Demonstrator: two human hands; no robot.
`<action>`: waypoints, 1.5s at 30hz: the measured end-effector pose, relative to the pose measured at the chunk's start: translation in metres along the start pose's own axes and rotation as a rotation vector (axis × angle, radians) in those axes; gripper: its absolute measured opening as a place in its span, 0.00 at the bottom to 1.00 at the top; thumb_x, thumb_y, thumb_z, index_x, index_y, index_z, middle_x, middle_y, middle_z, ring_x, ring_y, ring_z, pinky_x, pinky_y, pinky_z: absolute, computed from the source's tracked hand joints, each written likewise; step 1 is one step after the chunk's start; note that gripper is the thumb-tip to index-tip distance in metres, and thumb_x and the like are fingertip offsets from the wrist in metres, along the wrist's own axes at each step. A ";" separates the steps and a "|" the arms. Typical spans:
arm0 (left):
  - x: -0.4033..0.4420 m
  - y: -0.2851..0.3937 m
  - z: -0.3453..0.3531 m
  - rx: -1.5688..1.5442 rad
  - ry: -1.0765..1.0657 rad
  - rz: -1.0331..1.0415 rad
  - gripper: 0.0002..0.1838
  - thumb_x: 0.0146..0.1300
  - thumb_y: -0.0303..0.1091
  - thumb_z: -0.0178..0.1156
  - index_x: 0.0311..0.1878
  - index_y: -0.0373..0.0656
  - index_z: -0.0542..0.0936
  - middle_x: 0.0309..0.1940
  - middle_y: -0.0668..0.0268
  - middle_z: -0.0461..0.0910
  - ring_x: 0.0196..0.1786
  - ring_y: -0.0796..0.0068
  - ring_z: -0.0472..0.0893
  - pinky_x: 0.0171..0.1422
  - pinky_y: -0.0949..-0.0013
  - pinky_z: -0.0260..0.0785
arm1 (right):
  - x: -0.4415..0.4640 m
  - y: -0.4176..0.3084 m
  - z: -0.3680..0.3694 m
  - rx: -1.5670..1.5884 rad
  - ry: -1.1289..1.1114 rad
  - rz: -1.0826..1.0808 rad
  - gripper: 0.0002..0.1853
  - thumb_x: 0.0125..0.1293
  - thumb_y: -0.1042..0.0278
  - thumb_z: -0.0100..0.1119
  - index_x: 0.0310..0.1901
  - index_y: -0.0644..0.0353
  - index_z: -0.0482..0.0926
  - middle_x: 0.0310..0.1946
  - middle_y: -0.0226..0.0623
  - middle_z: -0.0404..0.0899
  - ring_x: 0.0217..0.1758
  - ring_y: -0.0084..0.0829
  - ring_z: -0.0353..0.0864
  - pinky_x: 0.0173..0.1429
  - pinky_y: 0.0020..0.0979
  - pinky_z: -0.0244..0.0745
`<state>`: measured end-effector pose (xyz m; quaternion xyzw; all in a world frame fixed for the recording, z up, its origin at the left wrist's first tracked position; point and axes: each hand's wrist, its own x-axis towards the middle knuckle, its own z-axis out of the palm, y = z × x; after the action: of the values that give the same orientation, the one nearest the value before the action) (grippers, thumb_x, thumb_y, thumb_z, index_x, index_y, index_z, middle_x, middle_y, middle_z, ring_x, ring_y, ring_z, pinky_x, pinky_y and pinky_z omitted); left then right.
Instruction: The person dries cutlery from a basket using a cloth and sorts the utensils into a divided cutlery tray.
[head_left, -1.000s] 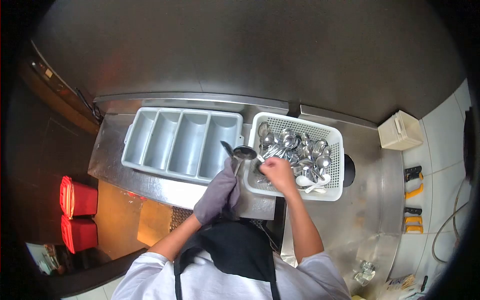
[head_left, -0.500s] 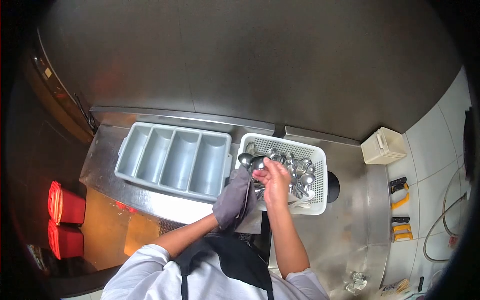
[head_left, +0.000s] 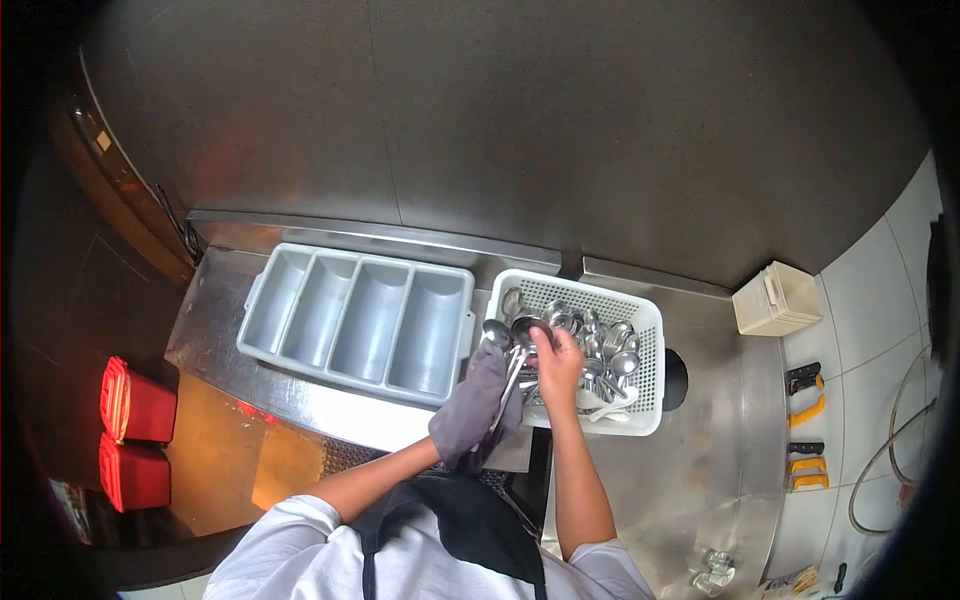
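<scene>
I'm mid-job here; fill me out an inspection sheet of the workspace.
Surface: steel counter, with bright reflections.
Job's things: grey tray with four compartments; white basket beside it, holding metal cutlery and white spoons.
Clutter: dark round object beside the basket; clear items near the counter's bottom edge, too small to identify.
Left hand: wrapped in grey cloth, holding a spoon.
Right hand: on a ladle's dark bowl.
Cables: thin loop at far right; hose or cable, cannot tell.
Surroundings: two red bins left; cream container and yellow handles right.
</scene>
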<state>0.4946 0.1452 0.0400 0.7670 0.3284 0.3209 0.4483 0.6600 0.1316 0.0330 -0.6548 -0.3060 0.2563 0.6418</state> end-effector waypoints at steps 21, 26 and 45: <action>-0.001 0.038 -0.017 0.139 -0.082 0.293 0.13 0.65 0.26 0.52 0.52 0.34 0.75 0.38 0.43 0.78 0.46 0.45 0.82 0.49 0.51 0.74 | -0.027 0.013 0.034 -0.065 0.008 0.115 0.21 0.76 0.59 0.58 0.58 0.70 0.78 0.53 0.47 0.84 0.58 0.34 0.81 0.64 0.34 0.71; 0.001 0.057 -0.038 0.220 -0.254 0.438 0.14 0.59 0.27 0.59 0.48 0.31 0.77 0.40 0.48 0.76 0.46 0.46 0.76 0.58 0.51 0.70 | -0.022 0.016 0.024 -0.025 0.113 0.095 0.16 0.78 0.61 0.55 0.53 0.68 0.77 0.41 0.45 0.83 0.45 0.36 0.84 0.51 0.33 0.78; -0.032 0.046 -0.061 -0.261 0.127 -0.078 0.12 0.70 0.29 0.57 0.53 0.40 0.81 0.41 0.51 0.80 0.49 0.61 0.82 0.55 0.61 0.74 | -0.055 -0.088 0.068 -0.253 -0.207 -0.323 0.15 0.67 0.66 0.71 0.41 0.62 0.72 0.26 0.42 0.79 0.28 0.37 0.82 0.33 0.35 0.74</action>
<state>0.4381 0.1317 0.0990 0.6669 0.3411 0.3913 0.5345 0.5664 0.1373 0.1147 -0.6430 -0.5005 0.1756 0.5524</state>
